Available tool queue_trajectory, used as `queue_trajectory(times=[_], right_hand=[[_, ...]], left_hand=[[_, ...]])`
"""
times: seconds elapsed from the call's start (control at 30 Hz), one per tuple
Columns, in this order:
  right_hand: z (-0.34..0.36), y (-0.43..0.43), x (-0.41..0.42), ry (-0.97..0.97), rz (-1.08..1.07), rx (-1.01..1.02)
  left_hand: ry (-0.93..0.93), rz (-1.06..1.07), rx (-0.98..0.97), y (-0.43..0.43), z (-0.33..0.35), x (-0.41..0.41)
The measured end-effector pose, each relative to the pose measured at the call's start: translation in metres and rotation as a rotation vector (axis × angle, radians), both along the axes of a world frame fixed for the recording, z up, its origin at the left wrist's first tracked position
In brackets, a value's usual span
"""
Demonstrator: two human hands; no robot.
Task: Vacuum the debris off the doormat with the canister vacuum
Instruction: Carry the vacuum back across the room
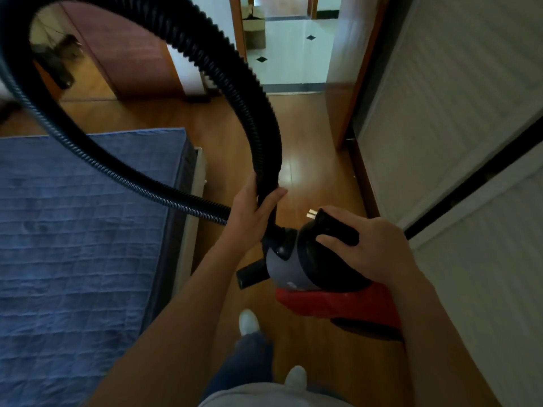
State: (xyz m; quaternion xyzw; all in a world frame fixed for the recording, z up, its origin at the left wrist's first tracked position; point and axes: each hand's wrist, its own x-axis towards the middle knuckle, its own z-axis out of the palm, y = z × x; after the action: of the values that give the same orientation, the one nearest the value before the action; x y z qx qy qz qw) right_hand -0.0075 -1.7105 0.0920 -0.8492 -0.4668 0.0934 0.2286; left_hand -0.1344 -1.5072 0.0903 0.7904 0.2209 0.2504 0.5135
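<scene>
I carry a canister vacuum [296,265] with a black and grey body and a red base [338,301] above the wooden floor. My right hand [367,248] grips its black top handle together with the power plug [316,214], whose metal prongs stick out. My left hand [252,212] is wrapped around the black ribbed hose [211,60] just above where it joins the canister. The hose loops high up to the left and comes back across the bed. No doormat is in view.
A bed with a blue quilted cover [73,245] fills the left. White sliding wardrobe doors [458,118] line the right. A wooden floor strip [305,171] between them leads to an open doorway [291,54] with white tiles beyond. My white-shoed feet [249,321] are below.
</scene>
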Motion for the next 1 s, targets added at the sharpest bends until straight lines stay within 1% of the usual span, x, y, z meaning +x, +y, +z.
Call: queue_trajectory(times=[0.1, 0.27, 0.6, 0.7, 0.87, 1.0], right_hand=[[0.003, 0.030, 0.032, 0.017, 0.006, -0.024], [0.010, 0.103, 0.091, -0.021, -0.006, -0.025], [0.037, 0.268, 0.198, -0.022, 0.007, 0.001], [0.046, 0.312, 0.226, -0.043, 0.024, 0.000], [0.054, 0.381, 0.276, -0.060, 0.084, -0.002], [0.050, 0.432, 0.318, -0.060, 0.130, 0.000]], left_hand=[[-0.021, -0.008, 0.021, 0.035, 0.004, 0.029], [-0.054, -0.014, 0.062, 0.112, 0.003, 0.084], [-0.112, -0.054, 0.007, 0.281, 0.023, 0.182], [-0.127, -0.042, -0.003, 0.323, 0.031, 0.207], [-0.126, -0.035, 0.057, 0.388, 0.034, 0.247], [-0.118, -0.016, 0.067, 0.433, 0.031, 0.282]])
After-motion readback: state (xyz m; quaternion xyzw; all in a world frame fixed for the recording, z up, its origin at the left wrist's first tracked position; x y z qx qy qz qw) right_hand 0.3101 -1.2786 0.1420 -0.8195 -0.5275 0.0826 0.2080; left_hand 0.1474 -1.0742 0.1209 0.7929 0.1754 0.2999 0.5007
